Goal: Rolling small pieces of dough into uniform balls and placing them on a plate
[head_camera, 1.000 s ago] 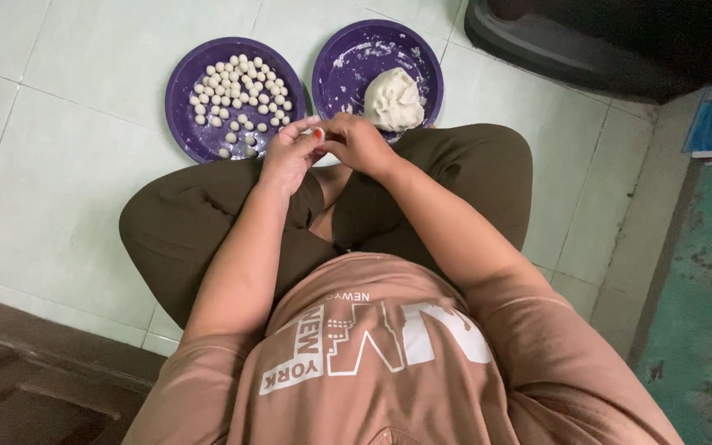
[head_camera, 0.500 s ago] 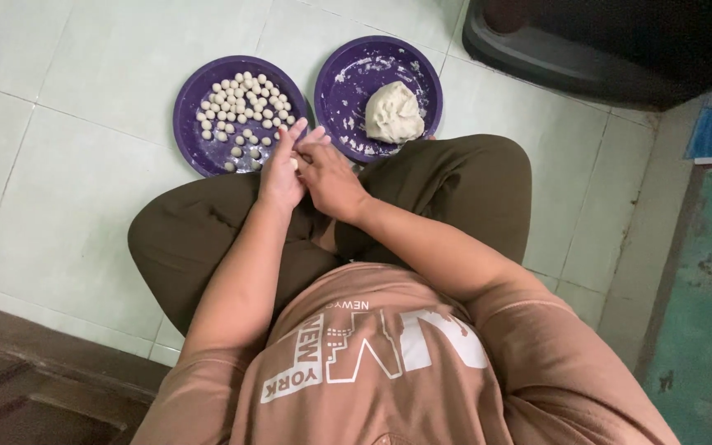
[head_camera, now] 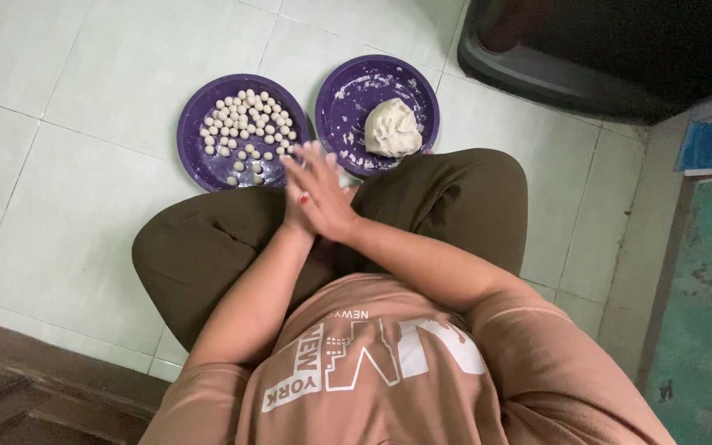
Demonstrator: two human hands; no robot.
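I sit cross-legged on a pale tiled floor. My left hand (head_camera: 297, 196) and my right hand (head_camera: 329, 208) are pressed palm to palm above my knees, fingers stretched out and blurred. What lies between the palms is hidden. A small red mark shows on a left finger. Just beyond my fingertips stand two purple plates. The left plate (head_camera: 199, 161) carries several small white dough balls (head_camera: 249, 128). On the floury right plate (head_camera: 348, 99) rests a lump of white dough (head_camera: 391, 129).
My legs in dark olive trousers (head_camera: 208, 247) fill the middle of the view. A black tub (head_camera: 537, 66) stands at the back right. At the right, a raised step leads to a teal floor (head_camera: 702, 313). Dark wooden boards (head_camera: 10, 387) lie at the lower left.
My hands have drawn back from the plates' edge toward my lap. The fingers went from pinched together at the tips to flat, palm against palm. The view has shifted slightly.
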